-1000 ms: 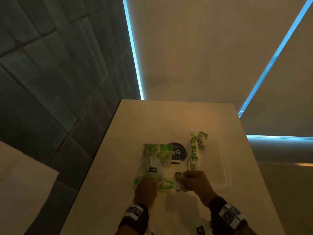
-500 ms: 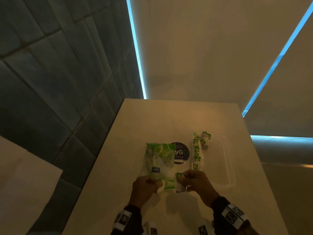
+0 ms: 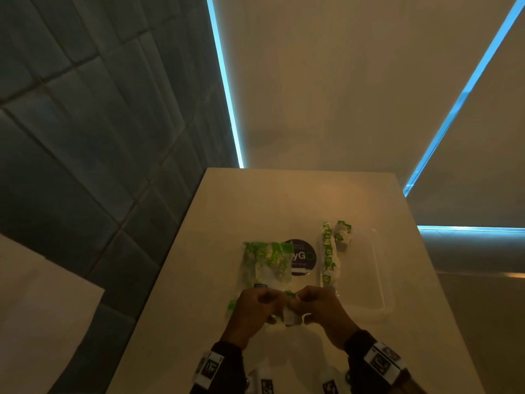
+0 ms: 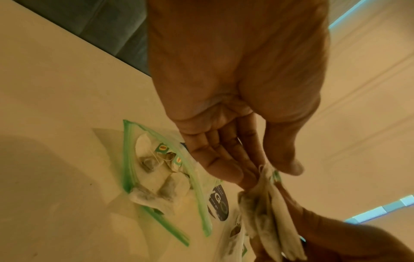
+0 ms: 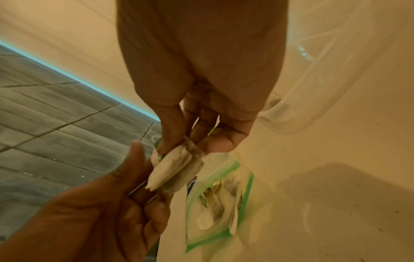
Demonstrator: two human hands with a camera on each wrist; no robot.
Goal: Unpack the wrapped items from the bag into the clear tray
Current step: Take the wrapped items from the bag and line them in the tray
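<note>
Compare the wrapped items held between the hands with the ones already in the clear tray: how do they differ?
The held wrapped items hang in the air, pinched by both the left hand and the right hand; the tray's wrapped items lie untouched. The held ones sit near the bag; the others line the clear tray along its left side. Both show white wrapping with green tags.

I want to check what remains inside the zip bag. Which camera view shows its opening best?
The left wrist view: the zip bag gapes between its green strips, with tea bags visible inside. The right wrist view also shows the bag open, but at a steeper angle. The head view shows the bag small, its mouth hidden behind both hands.
</note>
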